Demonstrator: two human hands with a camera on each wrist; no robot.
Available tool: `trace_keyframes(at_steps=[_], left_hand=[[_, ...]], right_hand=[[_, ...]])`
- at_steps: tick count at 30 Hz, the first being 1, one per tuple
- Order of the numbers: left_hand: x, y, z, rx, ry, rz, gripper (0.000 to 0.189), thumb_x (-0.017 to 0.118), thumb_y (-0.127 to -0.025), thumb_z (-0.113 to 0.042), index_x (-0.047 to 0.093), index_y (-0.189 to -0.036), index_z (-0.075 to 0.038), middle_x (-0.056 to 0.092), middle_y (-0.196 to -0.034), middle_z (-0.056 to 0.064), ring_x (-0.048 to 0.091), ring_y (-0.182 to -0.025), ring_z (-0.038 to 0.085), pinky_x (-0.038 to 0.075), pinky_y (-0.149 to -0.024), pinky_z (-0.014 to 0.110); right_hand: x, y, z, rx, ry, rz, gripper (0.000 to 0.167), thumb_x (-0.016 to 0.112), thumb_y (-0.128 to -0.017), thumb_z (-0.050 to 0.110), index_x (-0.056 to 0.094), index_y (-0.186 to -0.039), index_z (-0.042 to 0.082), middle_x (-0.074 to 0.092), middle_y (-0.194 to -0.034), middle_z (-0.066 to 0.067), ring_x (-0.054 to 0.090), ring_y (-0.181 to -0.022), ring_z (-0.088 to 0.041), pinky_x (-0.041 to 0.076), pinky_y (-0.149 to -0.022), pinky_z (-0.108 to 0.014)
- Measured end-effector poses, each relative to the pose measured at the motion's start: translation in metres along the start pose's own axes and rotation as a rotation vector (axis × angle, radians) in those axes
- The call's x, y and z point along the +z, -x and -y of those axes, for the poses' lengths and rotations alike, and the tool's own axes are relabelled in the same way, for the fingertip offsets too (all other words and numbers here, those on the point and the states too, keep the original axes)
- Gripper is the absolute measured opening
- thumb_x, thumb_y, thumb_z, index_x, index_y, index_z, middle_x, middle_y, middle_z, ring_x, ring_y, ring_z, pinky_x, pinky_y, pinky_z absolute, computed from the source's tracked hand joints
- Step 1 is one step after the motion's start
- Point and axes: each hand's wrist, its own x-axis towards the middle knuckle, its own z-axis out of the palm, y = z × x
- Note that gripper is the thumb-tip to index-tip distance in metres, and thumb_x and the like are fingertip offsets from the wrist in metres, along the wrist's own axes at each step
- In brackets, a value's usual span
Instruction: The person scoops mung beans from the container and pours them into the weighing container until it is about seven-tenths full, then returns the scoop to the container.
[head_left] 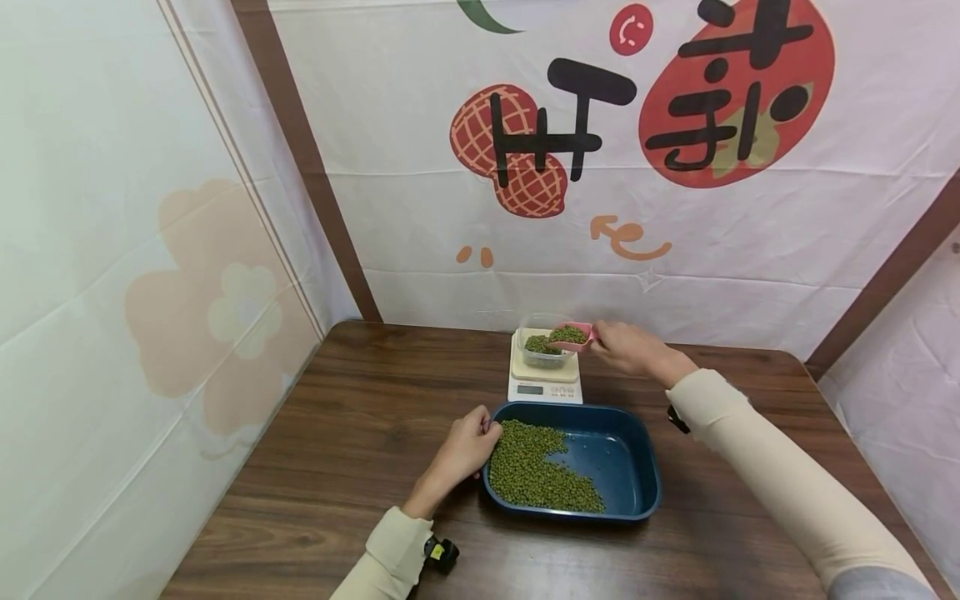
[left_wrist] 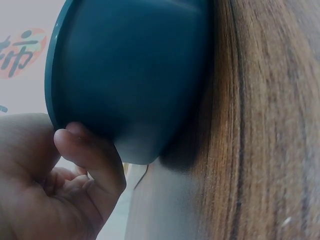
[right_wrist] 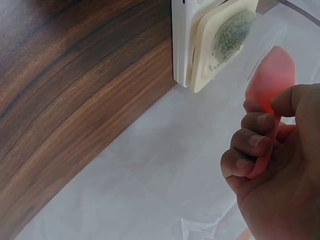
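Held in my right hand point(head_left: 630, 346) is a small pink scoop point(right_wrist: 275, 72), its handle wrapped by the fingers. Green mung beans point(head_left: 569, 334) fill the scoop, which is over a clear plastic container point(head_left: 543, 362) with more beans in it. This container stands on a white kitchen scale point(head_left: 518, 391). My left hand point(head_left: 463, 443) grips the left rim of a dark blue basin point(head_left: 611, 467); the left wrist view shows curled fingers at the edge of its wall point(left_wrist: 130, 70). Inside, loose mung beans point(head_left: 536, 475) lie mostly to the left, and the right side of the floor is bare.
Everything stands on a dark brown wooden table point(head_left: 360, 450). A white printed cloth point(head_left: 420, 292) hangs right behind the scale, along the table's back edge. Another pale cloth wall point(head_left: 150, 350) borders the left side.
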Motion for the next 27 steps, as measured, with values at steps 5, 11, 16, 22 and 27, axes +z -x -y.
trace_keyframes(at_steps=[5,11,16,22,27], left_hand=[[0.000,0.000,-0.001,-0.003,0.000,0.004,0.022,0.052,-0.105,-0.017,0.045,-0.084,-0.013,0.039,-0.056,-0.006,0.047,-0.037,0.009,0.046,-0.037,0.025],[0.000,-0.001,0.000,-0.010,-0.005,0.007,0.023,0.052,-0.106,-0.017,0.044,-0.084,-0.013,0.039,-0.055,-0.006,0.047,-0.036,0.009,0.046,-0.037,0.025],[0.000,-0.001,0.001,-0.014,-0.002,0.007,0.023,0.052,-0.106,-0.017,0.044,-0.084,-0.013,0.039,-0.055,-0.007,0.047,-0.036,0.009,0.045,-0.037,0.025],[0.000,-0.001,0.001,-0.012,-0.009,0.006,0.023,0.052,-0.106,-0.017,0.044,-0.084,-0.013,0.038,-0.055,-0.007,0.047,-0.036,0.009,0.044,-0.036,0.025],[0.000,-0.001,0.001,-0.016,-0.006,0.009,0.023,0.051,-0.106,-0.017,0.044,-0.085,-0.013,0.039,-0.055,-0.006,0.047,-0.036,0.009,0.044,-0.037,0.024]], right_hand=[[-0.002,-0.001,0.001,0.003,0.026,0.008,0.015,0.048,-0.106,0.016,0.055,-0.097,0.006,0.054,-0.080,-0.006,0.050,-0.070,-0.020,0.044,-0.068,-0.038],[-0.005,-0.004,0.003,0.005,0.039,0.024,0.016,0.049,-0.106,0.018,0.055,-0.097,0.007,0.054,-0.080,-0.007,0.050,-0.070,-0.021,0.044,-0.067,-0.038],[-0.006,-0.007,0.005,-0.008,0.061,0.026,0.016,0.050,-0.106,0.018,0.055,-0.096,0.007,0.054,-0.079,-0.007,0.050,-0.070,-0.022,0.044,-0.068,-0.039],[-0.009,-0.007,0.007,-0.006,0.083,0.033,0.015,0.052,-0.106,0.016,0.054,-0.093,0.008,0.052,-0.077,-0.006,0.050,-0.068,-0.021,0.044,-0.067,-0.038],[-0.012,-0.007,0.011,0.012,0.098,0.052,0.016,0.051,-0.106,0.018,0.056,-0.095,0.007,0.054,-0.079,-0.007,0.051,-0.069,-0.022,0.045,-0.067,-0.038]])
